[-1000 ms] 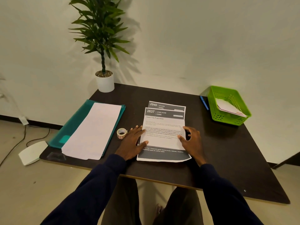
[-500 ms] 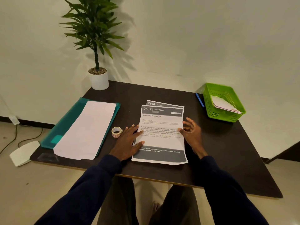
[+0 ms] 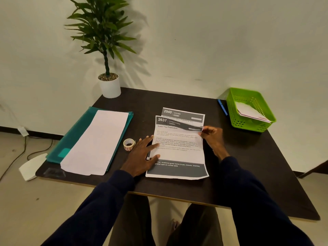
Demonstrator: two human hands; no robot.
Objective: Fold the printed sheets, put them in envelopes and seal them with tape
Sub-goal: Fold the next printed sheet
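A printed sheet headed 2637 (image 3: pixel 177 153) lies in the middle of the dark table (image 3: pixel 266 166), on top of a second sheet headed 2940 (image 3: pixel 182 113). My left hand (image 3: pixel 142 154) lies flat on the top sheet's left edge, fingers straight. My right hand (image 3: pixel 212 136) pinches that sheet's far right corner, which is lifted and curling off the sheet below. A roll of tape (image 3: pixel 129 144) stands just left of my left hand. White envelopes (image 3: pixel 95 142) lie on a teal folder (image 3: pixel 76 134) at the left.
A green basket (image 3: pixel 237 121) holding an envelope sits at the far right, with a blue pen (image 3: pixel 222 107) beside it. A potted plant (image 3: pixel 109 86) stands at the back left corner. A white object lies on the floor, left of the table.
My right hand moved from the sheet's right edge up to its far right corner and pinched it; the corner is now lifted. My left hand stayed on the left edge.
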